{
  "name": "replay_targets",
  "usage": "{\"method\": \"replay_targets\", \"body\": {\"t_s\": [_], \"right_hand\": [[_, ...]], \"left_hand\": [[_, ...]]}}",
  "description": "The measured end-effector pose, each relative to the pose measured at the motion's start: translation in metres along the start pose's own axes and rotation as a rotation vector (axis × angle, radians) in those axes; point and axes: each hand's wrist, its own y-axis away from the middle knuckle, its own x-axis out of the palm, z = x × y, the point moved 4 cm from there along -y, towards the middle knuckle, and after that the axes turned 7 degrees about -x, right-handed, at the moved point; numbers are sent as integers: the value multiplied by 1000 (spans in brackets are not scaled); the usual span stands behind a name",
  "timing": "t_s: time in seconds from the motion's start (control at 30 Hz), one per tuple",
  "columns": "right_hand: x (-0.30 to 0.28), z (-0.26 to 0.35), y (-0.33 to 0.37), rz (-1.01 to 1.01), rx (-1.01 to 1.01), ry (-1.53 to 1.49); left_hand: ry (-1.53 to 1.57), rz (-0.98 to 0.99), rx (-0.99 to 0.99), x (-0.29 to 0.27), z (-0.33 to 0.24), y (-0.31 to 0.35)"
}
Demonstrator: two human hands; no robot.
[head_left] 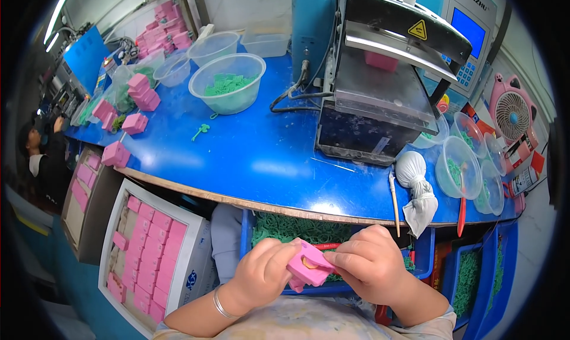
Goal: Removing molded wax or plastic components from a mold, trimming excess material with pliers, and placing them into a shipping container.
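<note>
Both my hands hold a pink rubbery mould block (pixel 304 273) in front of my body, over the edge of a blue bin. My left hand (pixel 261 274), with a bangle on the wrist, grips the block's left side between thumb and fingers. Thumb and fingers of my right hand (pixel 377 266) pinch its right edge, where the block looks bent apart. A yellowish patch shows inside the opening; what it is, I cannot make out. Beneath the hands, the blue bin (pixel 246 227) contains many small green rubbery pieces, with a red tool lying across them.
A press machine (pixel 380 117) stands on the blue table (pixel 261 156), a pink block inside it. Nearby lie a white cloth bundle (pixel 414 172) and a brush (pixel 393 200). Plastic bowls (pixel 237 102) hold green pieces. A white box (pixel 189 239) of pink blocks sits left; a person (pixel 47 156) is farther off.
</note>
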Motion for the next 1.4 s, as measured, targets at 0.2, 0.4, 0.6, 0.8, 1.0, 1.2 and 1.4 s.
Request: {"method": "replay_targets", "body": {"t_s": [0.2,0.4,0.6,0.8,1.0,1.2,1.4], "right_hand": [[5,15,0,115,-147,263],[11,17,-5,213,-126,215],[35,11,8,5,-17,256],[45,-25,-3,89,387,-399],[57,-34,16,-94,728,-1114],[43,-21,8,-25,478,-578],[73,-12,22,-7,808,-1388]], "left_hand": [[-100,146,72,-3,-9,-10],[-52,275,-11,6,-2,-7],[317,508,-210,10,-10,-4],[538,583,-290,14,-10,-6],[1154,334,-952,25,3,5],[681,241,-584,15,11,6],[714,126,-598,13,14,5]]}}
